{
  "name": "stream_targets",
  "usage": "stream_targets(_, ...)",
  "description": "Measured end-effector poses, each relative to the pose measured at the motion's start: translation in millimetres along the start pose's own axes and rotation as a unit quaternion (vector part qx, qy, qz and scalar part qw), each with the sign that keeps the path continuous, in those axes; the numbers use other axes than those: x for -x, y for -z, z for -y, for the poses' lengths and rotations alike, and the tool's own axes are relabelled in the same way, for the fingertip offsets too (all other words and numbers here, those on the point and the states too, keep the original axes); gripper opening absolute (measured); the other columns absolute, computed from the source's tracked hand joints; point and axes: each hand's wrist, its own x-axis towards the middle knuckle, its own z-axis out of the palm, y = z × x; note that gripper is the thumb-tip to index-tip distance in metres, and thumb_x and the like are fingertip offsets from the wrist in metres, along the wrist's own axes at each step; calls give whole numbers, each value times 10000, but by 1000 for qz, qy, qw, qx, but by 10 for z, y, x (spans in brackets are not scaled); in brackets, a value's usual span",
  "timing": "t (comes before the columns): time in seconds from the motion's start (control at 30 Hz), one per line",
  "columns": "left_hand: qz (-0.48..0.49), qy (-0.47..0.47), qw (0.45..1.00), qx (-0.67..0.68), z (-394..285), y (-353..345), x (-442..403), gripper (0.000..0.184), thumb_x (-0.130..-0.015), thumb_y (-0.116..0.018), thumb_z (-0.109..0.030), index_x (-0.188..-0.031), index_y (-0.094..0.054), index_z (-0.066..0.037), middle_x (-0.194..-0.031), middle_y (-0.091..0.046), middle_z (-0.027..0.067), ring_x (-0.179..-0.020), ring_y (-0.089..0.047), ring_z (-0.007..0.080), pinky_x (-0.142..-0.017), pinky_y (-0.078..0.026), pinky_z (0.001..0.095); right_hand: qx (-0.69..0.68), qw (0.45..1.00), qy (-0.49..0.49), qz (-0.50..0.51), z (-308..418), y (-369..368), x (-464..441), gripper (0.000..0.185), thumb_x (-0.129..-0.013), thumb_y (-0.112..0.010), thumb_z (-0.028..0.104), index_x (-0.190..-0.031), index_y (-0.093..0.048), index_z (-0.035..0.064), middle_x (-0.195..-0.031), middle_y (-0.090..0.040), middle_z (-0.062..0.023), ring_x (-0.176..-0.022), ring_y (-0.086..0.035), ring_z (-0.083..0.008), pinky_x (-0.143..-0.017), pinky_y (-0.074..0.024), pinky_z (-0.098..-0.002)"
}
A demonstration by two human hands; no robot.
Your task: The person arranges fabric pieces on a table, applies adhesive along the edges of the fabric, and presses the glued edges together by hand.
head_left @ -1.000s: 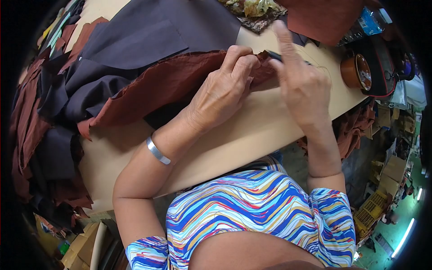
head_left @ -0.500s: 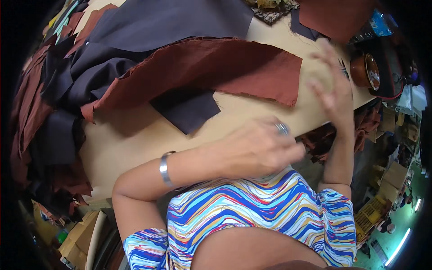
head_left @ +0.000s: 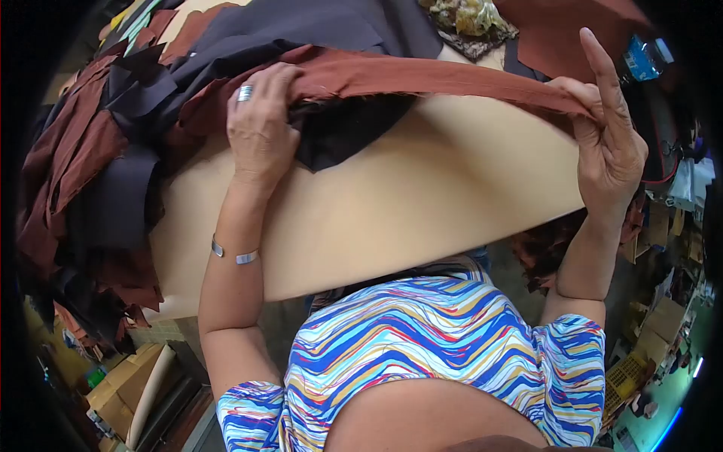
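Over the far half of the table point(head_left: 452, 181), the brown cloth point(head_left: 452, 75) spans between both hands, seemingly so its long edge hangs straight. The right hand point(head_left: 610, 143) pinches its end between thumb and fingers near the table's right edge, index finger raised clear. The left hand point(head_left: 260, 124) lies over the other part, fingers curled on it; whether the thumb grips underneath, one cannot tell. Just under it, a black scrap point(head_left: 346, 139) lies on the table, likely to snag. A cloth heap point(head_left: 68, 166) crowds the table's left end; a bottle point(head_left: 644, 60) stands toward its far right
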Motion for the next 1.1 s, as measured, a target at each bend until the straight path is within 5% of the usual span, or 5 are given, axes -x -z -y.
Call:
stream_targets(0.33, -100, -102, 971, -191, 1085, 853, -717, 440, -831, -344, 27, -1186, -525, -159, -1029, -623, 147, -781, -639, 310, -674, -509, 413, -36, 983, 76, -164, -393, -534, -984, 383, -803, -487, -94, -1162, -575, 8, -1104, -629, -125, -810, -629, -152, -724, -485, -238)
stream_targets(0.4, -99, 67, 942, -314, 1121, 1390, -823, 564, -791, -385, 58, -1310, -431, -157, -1202, -559, 91, -984, -593, 278, -817, -491, 377, 128, 981, 96, -106, -247, -500, -1109, 399, -804, -507, -64, -1194, -548, 10, -1087, -627, -148, -855, -624, -177, -760, -483, -246)
stream_targets(0.6, 99, -154, 904, -386, 6, 1397, -73, 598, -773, -459, -22, -1332, -413, -230, -1335, -465, 3, -1025, -575, 215, -807, -491, 345, 159, 986, 44, -21, -924, -471, -313, 491, -778, -454, -144, -1199, -567, 84, -1056, -647, -71, -865, -634, -193, -771, -480, -295)
stream_targets(0.73, 334, -123, 916, -186, -628, 803, 514, 544, -758, -516, -106, -1297, -445, -133, -1143, -509, 73, -920, -506, 229, -836, -395, 390, 91, 990, -22, 107, -774, -531, 264, 629, -709, -434, -173, -1245, -537, 140, -963, -666, -63, -945, -592, -209, -897, -434, -321)
stream_targets(1.1, 200, -164, 965, 32, -817, 115, 288, 472, -785, -486, -63, -1250, -433, -2, -1275, -430, 138, -1142, -470, 296, -905, -453, 389, 55, 991, -100, 74, -759, -407, 473, 609, -724, -397, -172, -1236, -537, 124, -1063, -634, -108, -1008, -601, -231, -896, -458, -318)
